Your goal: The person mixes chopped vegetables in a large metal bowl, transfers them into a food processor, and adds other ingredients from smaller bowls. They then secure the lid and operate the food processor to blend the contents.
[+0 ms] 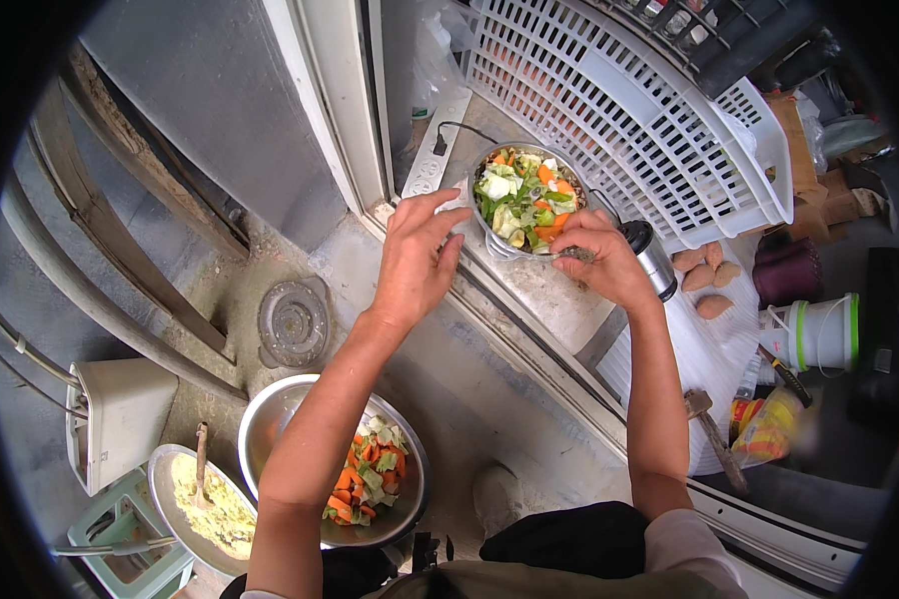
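Note:
A round metal pot (521, 202), filled above its contents with chopped cabbage, greens and carrot pieces, stands on a ledge beyond a door track. My right hand (603, 258) is at its near right rim, fingertips pinched together by something small and dark; whether it is held is unclear. Left of the pot, my left hand (423, 251) hovers with fingers apart and nothing in it. Below my forearms, a large steel bowl (416, 464) holds more carrot and cabbage pieces. Beside it, an oval metal basin (166, 509) contains a pale yellow crumbly mix and a wooden-handled spoon (201, 457).
Behind the pot stand a white slotted plastic crate (644, 112) and a power strip (431, 168) with a black plug. A steel and black cylinder (648, 258), sweet potatoes (700, 277) and a hammer (712, 438) lie right. The door track (517, 329) crosses between bowl and pot.

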Motion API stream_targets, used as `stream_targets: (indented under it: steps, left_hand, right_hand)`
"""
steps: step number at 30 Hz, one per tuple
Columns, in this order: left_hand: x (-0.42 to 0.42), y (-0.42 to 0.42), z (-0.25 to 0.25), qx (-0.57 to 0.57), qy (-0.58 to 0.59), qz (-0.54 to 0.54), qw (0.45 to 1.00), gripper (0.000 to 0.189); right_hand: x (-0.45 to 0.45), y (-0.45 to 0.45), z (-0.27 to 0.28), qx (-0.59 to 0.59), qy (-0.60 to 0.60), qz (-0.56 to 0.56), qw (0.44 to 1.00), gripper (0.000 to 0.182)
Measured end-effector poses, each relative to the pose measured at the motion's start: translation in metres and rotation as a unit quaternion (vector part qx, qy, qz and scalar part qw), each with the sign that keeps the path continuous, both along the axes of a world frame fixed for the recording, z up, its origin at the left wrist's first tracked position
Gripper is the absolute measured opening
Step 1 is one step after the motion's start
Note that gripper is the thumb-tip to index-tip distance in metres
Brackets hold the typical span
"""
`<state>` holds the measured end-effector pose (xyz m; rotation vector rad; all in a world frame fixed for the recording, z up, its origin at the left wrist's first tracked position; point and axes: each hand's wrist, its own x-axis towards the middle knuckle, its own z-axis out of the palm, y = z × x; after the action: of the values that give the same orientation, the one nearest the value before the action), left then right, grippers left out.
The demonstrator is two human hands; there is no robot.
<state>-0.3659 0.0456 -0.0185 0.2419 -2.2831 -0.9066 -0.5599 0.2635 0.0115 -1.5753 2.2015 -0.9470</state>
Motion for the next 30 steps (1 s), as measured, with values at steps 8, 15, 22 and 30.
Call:
stream_targets:
  steps: [8, 15, 22, 30]
  left_hand:
    - [0.056, -0.058, 0.003, -0.090, -0.108, -0.096, 0.985, 0.030]
    - [0.181, -0.074, -0.030, -0.062, -0.296, -0.138, 0.943, 0.030]
    - [0.285, -0.078, -0.068, -0.002, -0.385, -0.030, 0.922, 0.052]
    - [0.309, -0.055, -0.051, 0.215, -0.291, 0.105, 0.926, 0.034]
  right_hand:
    - [-0.012, 0.004, -0.009, -0.009, -0.043, -0.090, 0.995, 0.011]
    - [0.039, -0.046, 0.013, 0.030, 0.256, -0.154, 0.954, 0.033]
    - [0.140, -0.095, -0.001, 0.007, -0.067, 0.023, 0.997, 0.025]
    - [0.237, -0.128, -0.177, 0.141, 0.165, 0.327, 0.920, 0.011]
